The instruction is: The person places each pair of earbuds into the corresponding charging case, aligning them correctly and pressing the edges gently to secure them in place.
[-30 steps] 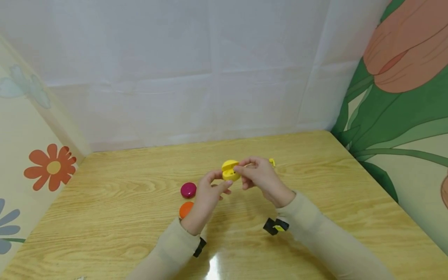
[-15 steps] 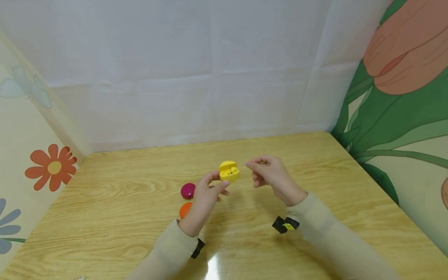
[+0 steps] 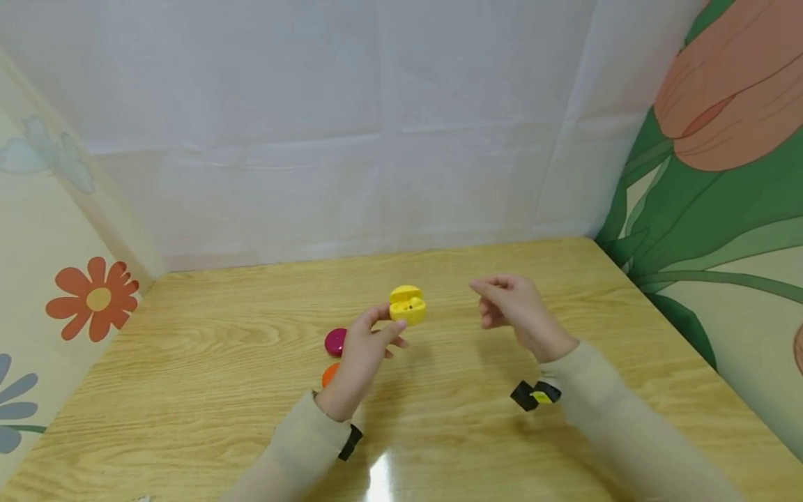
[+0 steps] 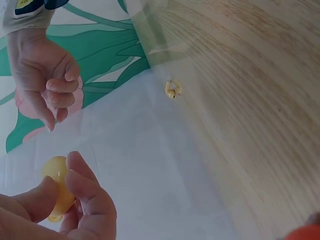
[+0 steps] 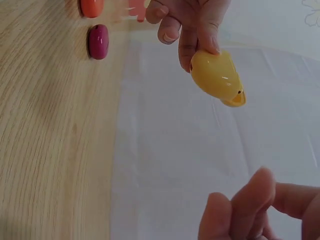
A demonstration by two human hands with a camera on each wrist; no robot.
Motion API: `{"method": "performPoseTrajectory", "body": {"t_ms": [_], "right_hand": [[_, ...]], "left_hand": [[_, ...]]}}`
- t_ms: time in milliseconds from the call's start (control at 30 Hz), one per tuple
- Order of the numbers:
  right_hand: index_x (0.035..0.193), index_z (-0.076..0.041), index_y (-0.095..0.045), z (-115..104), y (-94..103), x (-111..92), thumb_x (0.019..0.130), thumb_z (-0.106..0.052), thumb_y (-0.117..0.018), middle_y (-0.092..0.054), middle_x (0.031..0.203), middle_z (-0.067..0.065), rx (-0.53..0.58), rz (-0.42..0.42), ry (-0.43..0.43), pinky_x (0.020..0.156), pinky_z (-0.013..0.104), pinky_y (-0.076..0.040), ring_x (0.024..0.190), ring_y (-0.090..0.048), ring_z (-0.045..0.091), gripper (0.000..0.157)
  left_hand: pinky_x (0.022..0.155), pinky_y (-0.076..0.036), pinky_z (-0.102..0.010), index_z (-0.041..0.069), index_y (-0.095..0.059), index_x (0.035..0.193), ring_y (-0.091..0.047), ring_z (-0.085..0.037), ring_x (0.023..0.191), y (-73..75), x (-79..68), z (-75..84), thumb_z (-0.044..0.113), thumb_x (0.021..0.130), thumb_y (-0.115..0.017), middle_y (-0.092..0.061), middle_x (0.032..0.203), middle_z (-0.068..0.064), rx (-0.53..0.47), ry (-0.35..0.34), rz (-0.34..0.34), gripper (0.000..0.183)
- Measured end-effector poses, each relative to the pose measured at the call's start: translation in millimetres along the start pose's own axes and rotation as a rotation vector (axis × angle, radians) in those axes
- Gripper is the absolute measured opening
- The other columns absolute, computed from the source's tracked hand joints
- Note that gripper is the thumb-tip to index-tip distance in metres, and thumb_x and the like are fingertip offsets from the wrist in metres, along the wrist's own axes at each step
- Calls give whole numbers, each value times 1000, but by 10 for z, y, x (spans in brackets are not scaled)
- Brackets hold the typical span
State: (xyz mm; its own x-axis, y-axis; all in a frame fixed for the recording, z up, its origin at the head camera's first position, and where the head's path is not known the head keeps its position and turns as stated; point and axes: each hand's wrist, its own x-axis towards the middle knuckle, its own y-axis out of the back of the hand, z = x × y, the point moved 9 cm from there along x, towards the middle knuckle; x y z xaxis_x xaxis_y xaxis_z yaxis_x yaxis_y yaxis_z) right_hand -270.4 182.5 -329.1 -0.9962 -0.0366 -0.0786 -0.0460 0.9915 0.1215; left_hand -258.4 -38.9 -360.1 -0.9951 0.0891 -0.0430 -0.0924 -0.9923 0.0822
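My left hand [image 3: 365,348] pinches a yellow earbud case [image 3: 408,312] between thumb and fingers, held up above the table. Its lid is raised; small dark spots show inside. To the right, apart from the case, my right hand [image 3: 519,312] hovers with fingers loosely bent and nothing visible between the fingertips. Yellow earbuds [image 4: 173,90] lie on the tabletop in the left wrist view; whether one or two, I cannot tell. The head view does not show them now. Beside my left hand sit a magenta round case [image 3: 335,341] and an orange round case [image 3: 330,375], partly covered by that hand.
The wood-grain table [image 3: 207,376] ends at a white sheet [image 3: 301,139] hanging behind it. Flower-painted panels [image 3: 696,230] stand at both sides. A black wrist camera [image 3: 533,395] sits at my right cuff.
My right hand has drawn away from the yellow earbud case and moved right. My left hand has shifted slightly left with the case, still with its lid up.
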Motion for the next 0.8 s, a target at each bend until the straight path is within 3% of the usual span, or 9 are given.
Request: {"method": "performPoseTrajectory", "body": {"t_ms": [367,633,800], "right_hand": [[91,-8,-61,86,227,49,97,-29,-62,-57,64,-3,-13,17,-39,57,28,-54,51,-56,7,21],[101,-4,-60,167,306,100,98,-27,-59,-58,67,-3,-37,19,-60,57,27,-54,52,-56,7,23],[97,-6,-60,229,352,141,99,-25,-57,-57,66,-3,-36,16,-78,57,26,-53,52,-55,6,19]], "left_hand": [[59,-45,-25,-1,-60,122,-63,-11,67,29,10,22,11,95,-63,-63,112,-13,5,-4,-4,30],[59,-44,-25,-1,-60,122,-63,-11,67,54,27,1,10,95,-63,-64,114,-13,3,3,3,29],[59,-44,-25,-1,-61,122,-63,-11,67,58,24,1,10,95,-63,-64,114,-13,1,0,2,29]]}}
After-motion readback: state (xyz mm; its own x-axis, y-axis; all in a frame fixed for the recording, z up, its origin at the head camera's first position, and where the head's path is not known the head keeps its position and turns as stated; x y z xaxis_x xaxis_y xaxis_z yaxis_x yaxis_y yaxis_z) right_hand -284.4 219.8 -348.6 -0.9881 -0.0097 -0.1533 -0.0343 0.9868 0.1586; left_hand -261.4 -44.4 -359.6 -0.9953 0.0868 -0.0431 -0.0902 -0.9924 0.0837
